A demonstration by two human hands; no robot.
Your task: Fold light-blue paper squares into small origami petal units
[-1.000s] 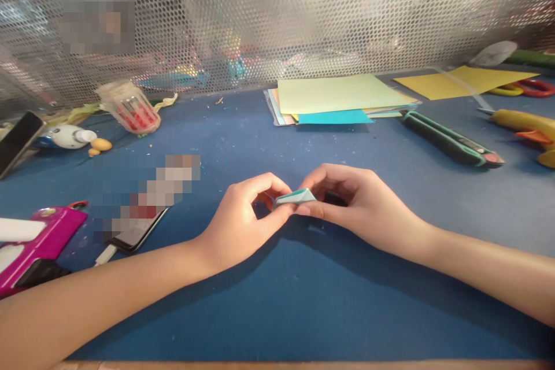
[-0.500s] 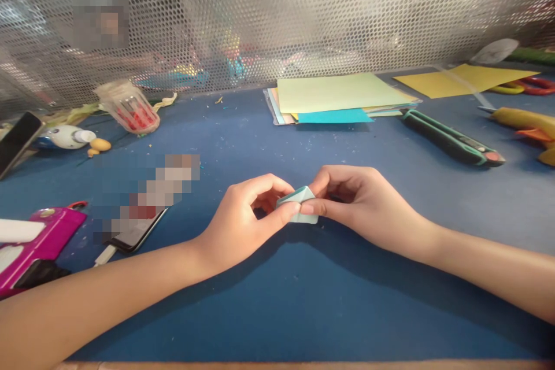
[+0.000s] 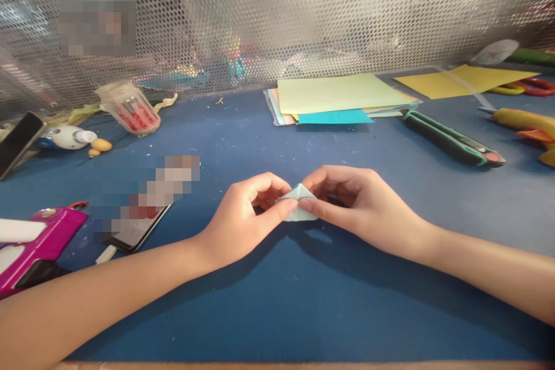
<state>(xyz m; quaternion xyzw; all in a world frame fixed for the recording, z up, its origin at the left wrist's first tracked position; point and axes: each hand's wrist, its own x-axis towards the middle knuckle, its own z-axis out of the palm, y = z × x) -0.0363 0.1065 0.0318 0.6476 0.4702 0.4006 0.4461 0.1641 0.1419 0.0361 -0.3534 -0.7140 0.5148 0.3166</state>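
A small folded piece of pale blue paper [image 3: 300, 212] is held between both hands, just over the blue tabletop [image 3: 277, 312]. Its upper part comes to a point in the middle. My left hand [image 3: 243, 219] pinches the left side, thumb in front and fingers behind. On the right side, my right hand [image 3: 368, 205] pinches it the same way, and the two thumb tips nearly meet at its centre. The fingertips behind the paper are partly hidden.
Coloured sheets [image 3: 338, 93] lie at the back, near a metal mesh [image 3: 303, 17]. A green-black cutter [image 3: 451, 140], yellow glue gun [image 3: 526, 121] and yellow sheet [image 3: 459, 81] are right. Left are a jar [image 3: 130, 107], phone [image 3: 139, 231] and magenta object [image 3: 63, 234].
The folded paper has turned slightly, and its top now shows as a centred peak with both flaps spread to the sides. My right fingers have shifted slightly left behind it.
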